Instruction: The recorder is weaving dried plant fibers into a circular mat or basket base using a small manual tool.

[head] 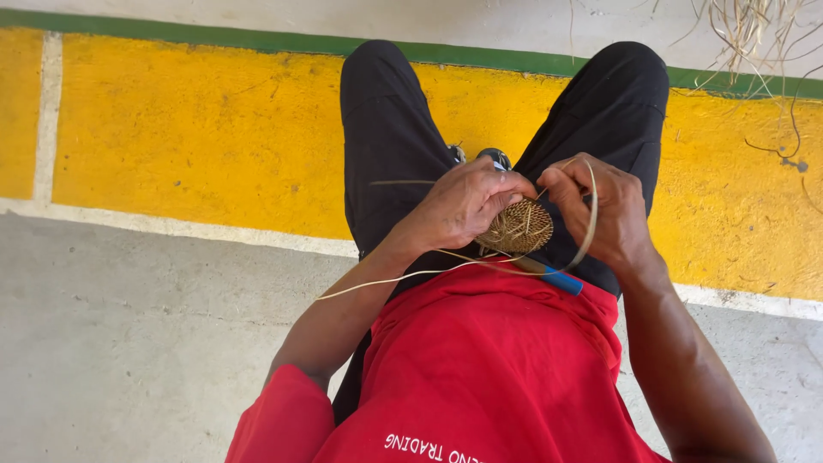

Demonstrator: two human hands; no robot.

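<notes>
A small round woven coil of tan fibre (519, 228) sits over my lap between both hands. My left hand (467, 204) grips its left edge with fingers curled around it. My right hand (600, 210) pinches a thin pale fibre strand (590, 214) that loops out to the right and back under the coil. A second long strand (386, 280) trails off to the left across my forearm. A tool with a blue handle (559, 279) lies on my lap just below the coil. I wear a red shirt and black trousers.
A yellow painted band (197, 129) with a green stripe above it runs across the floor under my legs. Grey concrete (129, 343) lies nearer to me. Loose dry fibres (754, 34) are piled at the top right.
</notes>
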